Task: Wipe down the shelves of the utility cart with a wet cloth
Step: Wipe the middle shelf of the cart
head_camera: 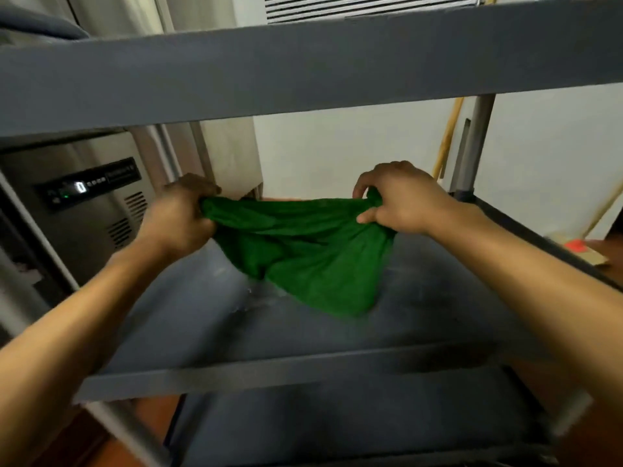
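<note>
Utility cart (303, 72): A grey three-tier cart fills the view, its top shelf's front edge crossing overhead while a person reaches in beneath it.

Middle shelf (202, 325): A shallow lipped tray. Only the sagging belly of the cloth hangs in or over it, beside a few pale flecks or wet marks. Much of the surface looks dull, so the wiping here seems barely under way.

Bottom shelf (337, 426): A second tray below, too blurred to tell what it carries. Drips from above could spot it, so it is probably best wiped last.

Steel appliance (84, 210): It stands just left of the cart with its panel lit. A flicked wet cloth could spatter its vents.

Green cloth (303, 254): Stretched between both hands above the middle shelf. Whether its lowest fold touches the shelf cannot be told. If it goes down bunched, it would likely streak and miss the corners.

Left hand (178, 220): Clenched round the cloth's left end.

Right hand (401, 200): Fingers and thumb pinch the right end. A slip would drop that side, and knuckles could rap the shelf overhead.
</note>
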`<state>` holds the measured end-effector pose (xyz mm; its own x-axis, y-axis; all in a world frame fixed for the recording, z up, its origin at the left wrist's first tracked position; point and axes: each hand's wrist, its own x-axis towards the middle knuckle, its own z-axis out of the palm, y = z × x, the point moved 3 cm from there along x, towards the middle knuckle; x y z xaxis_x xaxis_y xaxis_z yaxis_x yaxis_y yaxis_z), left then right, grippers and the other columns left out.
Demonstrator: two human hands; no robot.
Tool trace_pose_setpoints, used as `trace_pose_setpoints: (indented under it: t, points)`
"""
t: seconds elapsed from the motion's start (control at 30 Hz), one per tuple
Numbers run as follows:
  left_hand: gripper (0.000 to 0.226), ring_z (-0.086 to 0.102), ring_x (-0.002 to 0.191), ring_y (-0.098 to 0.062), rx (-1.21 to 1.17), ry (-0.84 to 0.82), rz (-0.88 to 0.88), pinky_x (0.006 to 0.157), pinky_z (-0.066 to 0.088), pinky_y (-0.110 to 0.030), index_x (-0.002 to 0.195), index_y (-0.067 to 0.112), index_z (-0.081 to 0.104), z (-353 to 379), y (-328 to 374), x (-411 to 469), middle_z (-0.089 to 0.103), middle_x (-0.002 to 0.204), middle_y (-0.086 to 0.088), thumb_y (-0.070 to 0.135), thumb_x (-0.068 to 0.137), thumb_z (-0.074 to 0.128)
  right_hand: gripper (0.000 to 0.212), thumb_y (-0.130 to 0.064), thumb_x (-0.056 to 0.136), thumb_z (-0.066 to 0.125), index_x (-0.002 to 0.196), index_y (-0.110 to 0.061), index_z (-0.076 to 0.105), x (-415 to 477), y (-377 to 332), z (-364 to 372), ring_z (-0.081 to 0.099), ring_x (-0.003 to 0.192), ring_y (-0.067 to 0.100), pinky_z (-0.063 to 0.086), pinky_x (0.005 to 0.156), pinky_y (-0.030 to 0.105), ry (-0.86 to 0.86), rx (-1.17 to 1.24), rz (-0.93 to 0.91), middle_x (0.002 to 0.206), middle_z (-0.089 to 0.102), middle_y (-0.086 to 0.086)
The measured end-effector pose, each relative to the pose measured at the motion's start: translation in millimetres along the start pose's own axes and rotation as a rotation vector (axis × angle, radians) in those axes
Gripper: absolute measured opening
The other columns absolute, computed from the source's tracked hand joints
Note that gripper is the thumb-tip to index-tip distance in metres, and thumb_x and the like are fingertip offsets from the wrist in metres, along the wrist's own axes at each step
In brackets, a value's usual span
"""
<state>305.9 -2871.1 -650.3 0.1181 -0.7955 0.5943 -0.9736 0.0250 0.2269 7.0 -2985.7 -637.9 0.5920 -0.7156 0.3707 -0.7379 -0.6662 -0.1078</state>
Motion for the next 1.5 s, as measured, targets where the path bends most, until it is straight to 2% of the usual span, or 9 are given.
trace_pose_setpoints:
  t: [0.2,0.53,0.63,0.73,0.9,1.07,1.27,1.4,1.5]
  points:
    - [0.014,0.056,0.063,-0.035,-0.050,0.047,-0.192,0.059,0.044,-0.041,0.065,0.000,0.053,-12,-40,-17,0.057,0.065,-0.021,0.011,0.074,0.055,0.028,-0.009,0.081,0.069,0.098,-0.030,0.066,1,21,31,0.052,0.103,0.026,0.045,0.076,0.033,-0.051,0.010,0.071,0.106,0.057,0.005]
    - [0.032,0.062,0.102,-0.030,-0.127,-0.119,-0.307,0.089,0.048,-0.036,0.114,0.019,0.068,0,-37,-23,0.069,0.110,-0.010,0.006,0.090,0.052,0.048,0.001,0.078,0.062,0.118,-0.024,0.063,-8,34,38,0.056,0.105,0.028,0.050,0.080,0.032,-0.315,0.041,0.121,0.115,0.060,0.004]
    - [0.044,0.063,0.113,-0.030,-0.148,-0.165,-0.311,0.100,0.047,-0.037,0.110,0.022,0.076,1,-24,-19,0.072,0.116,-0.010,0.023,0.080,0.044,0.016,-0.005,0.077,0.063,0.079,-0.021,0.062,-8,31,39,0.055,0.091,0.027,0.048,0.064,0.032,-0.289,-0.147,0.099,0.083,0.059,0.003]
    - [0.031,0.062,0.105,-0.026,-0.175,-0.205,-0.410,0.088,0.048,-0.030,0.114,0.016,0.073,13,-15,-16,0.070,0.111,-0.011,0.011,0.095,0.050,0.030,-0.022,0.074,0.081,0.099,-0.016,0.067,-4,28,37,0.060,0.092,0.026,0.051,0.070,0.032,-0.199,-0.075,0.156,0.100,0.066,0.009]
    - [0.026,0.063,0.099,-0.031,-0.296,-0.275,-0.373,0.088,0.054,-0.041,0.111,0.003,0.070,35,40,-3,0.069,0.104,-0.020,0.010,0.098,0.048,0.058,-0.048,0.061,0.090,0.110,-0.027,0.068,-16,-9,36,0.062,0.097,0.013,0.053,0.088,0.029,-0.723,0.075,0.121,0.106,0.064,-0.011]
    - [0.031,0.071,0.101,-0.030,-0.455,-0.793,-0.256,0.078,0.061,-0.036,0.126,0.017,0.061,35,83,0,0.069,0.114,-0.010,0.014,0.095,0.065,0.019,-0.022,0.073,0.081,0.089,-0.029,0.073,-4,-12,42,0.064,0.086,0.018,0.054,0.074,0.030,-0.299,0.001,0.043,0.091,0.070,-0.006]
    - [0.099,0.063,0.123,-0.031,-0.623,-1.306,-0.255,0.093,0.059,-0.040,0.155,0.031,0.026,59,88,-19,0.050,0.148,-0.014,-0.015,0.080,0.071,0.042,0.007,0.075,0.052,0.074,-0.034,0.062,14,-24,14,0.055,0.084,0.015,0.048,0.071,0.026,0.180,0.420,0.014,0.093,0.057,-0.005]
    - [0.052,0.071,0.105,-0.030,-1.028,-1.010,-0.359,0.085,0.061,-0.039,0.136,0.022,0.054,59,72,-8,0.064,0.131,-0.018,-0.002,0.091,0.064,0.046,0.008,0.074,0.059,0.068,-0.037,0.063,17,-16,-2,0.052,0.075,0.004,0.044,0.064,0.019,0.304,0.560,0.039,0.095,0.058,-0.004]
    - [0.024,0.069,0.091,-0.024,-0.608,-0.472,-0.258,0.079,0.062,-0.037,0.109,0.017,0.060,72,55,-3,0.065,0.115,-0.010,0.009,0.090,0.072,0.040,0.010,0.073,0.063,0.070,-0.029,0.068,13,-9,-8,0.060,0.074,0.002,0.048,0.065,0.019,0.342,0.797,0.036,0.085,0.068,-0.008]
